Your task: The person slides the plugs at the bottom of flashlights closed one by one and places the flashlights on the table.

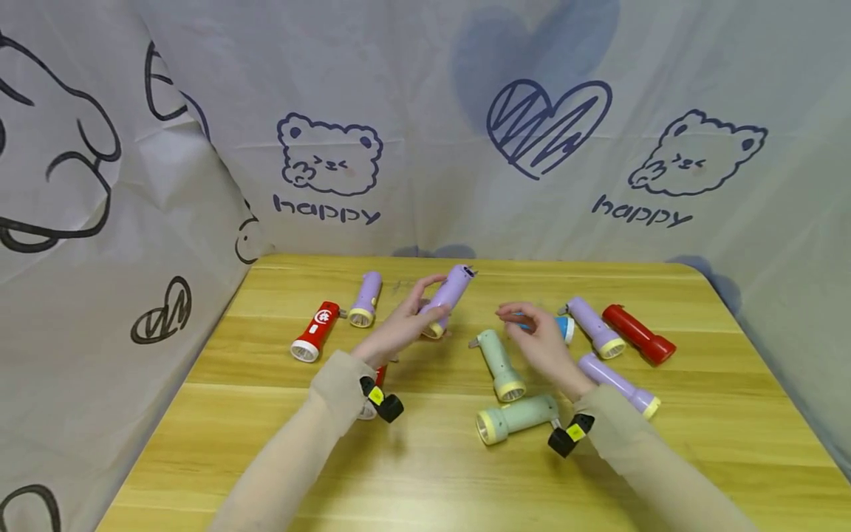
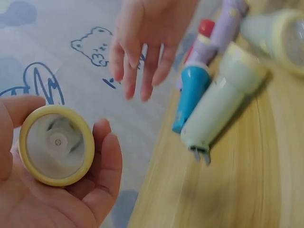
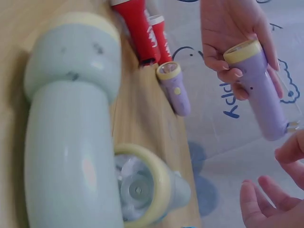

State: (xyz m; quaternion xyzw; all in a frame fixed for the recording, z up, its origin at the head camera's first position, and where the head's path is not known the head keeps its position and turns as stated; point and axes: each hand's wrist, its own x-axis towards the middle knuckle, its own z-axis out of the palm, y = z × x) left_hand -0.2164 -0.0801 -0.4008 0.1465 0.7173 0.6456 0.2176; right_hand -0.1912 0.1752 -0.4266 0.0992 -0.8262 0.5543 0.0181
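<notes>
Head view: the left hand (image 1: 402, 325) grasps a purple flashlight (image 1: 453, 287), raised above the far half of the desk (image 1: 425, 480); the right hand (image 1: 540, 341), relaxed, holds nothing. Seemingly a mid-air handling step; next calls for steady grasp.

Long beige sleeves (image 1: 295, 447), black wrist straps (image 1: 366, 385) with blocky black modules (image 1: 392, 408) and bright yellow patches (image 1: 376, 395).
</notes>
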